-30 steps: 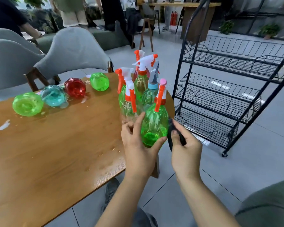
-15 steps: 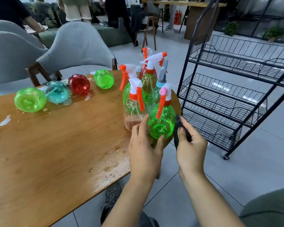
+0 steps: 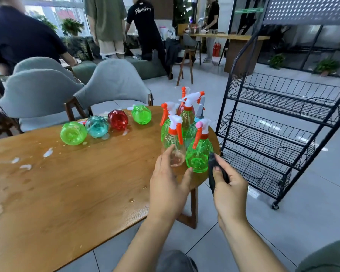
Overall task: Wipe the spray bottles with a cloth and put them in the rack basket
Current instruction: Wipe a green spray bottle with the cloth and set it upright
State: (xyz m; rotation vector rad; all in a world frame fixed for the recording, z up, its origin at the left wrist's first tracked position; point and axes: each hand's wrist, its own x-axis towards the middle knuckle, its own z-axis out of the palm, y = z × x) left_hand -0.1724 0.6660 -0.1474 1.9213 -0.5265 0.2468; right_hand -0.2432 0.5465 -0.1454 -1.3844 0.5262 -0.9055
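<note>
Right hand (image 3: 229, 190) curled, thumb and fingers (image 3: 217, 170) pinching a dark cloth (image 3: 212, 173), cloth just touching the side of the nearest green bottle (image 3: 198, 156). Left hand (image 3: 170, 185) spread and relaxed, gripping nothing, thumb tip at the foot of that green bottle, index finger against a clear bottle (image 3: 175, 152) just beyond. Both bottles upright at the rounded edge of a wooden table (image 3: 67, 193), in a tight cluster with more upright bottles behind. Farther left of the fingers, four bottles on their sides in a row: green (image 3: 73, 133), teal (image 3: 97, 126), red (image 3: 118, 119), green (image 3: 141, 114). Wet patches and white smears across the table top. Right of the fingers, on a grey tiled floor, a black wire rack (image 3: 273, 138) on wheels with tiered baskets. Beyond the table, grey chairs (image 3: 112, 83), standing people, plants, a counter. Both forearms bare, reaching forward from below, wrists roughly level.
</note>
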